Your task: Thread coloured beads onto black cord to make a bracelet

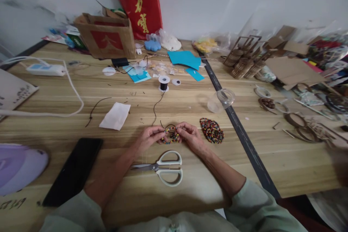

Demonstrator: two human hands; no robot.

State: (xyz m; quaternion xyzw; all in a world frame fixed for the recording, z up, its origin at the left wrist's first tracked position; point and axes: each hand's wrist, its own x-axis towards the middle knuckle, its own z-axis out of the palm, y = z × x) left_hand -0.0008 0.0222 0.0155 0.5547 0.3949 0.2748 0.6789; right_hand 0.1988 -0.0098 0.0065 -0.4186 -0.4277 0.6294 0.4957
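Note:
A small bracelet of coloured beads (170, 142) is stretched between my two hands just above the table. My left hand (150, 137) pinches its left side, and my right hand (189, 136) grips its right side with thumb and fingers. Black cord ends curl up behind the beads. To the right of my right hand lies a coiled heap of multicoloured bead strands (212, 131). White-handled scissors (162, 167) rest below my hands, blades pointing left. A spool of black cord (164, 84) stands farther back, its loose end trailing towards my hands.
At left lie a white paper piece (115, 116), a black phone (73, 172) and a power strip (46, 69). A clear plastic jar (221, 100) lies right of centre. Small woven baskets (243, 61) and cardboard (293, 70) crowd the back right. A paper bag (106, 38) stands at the back left.

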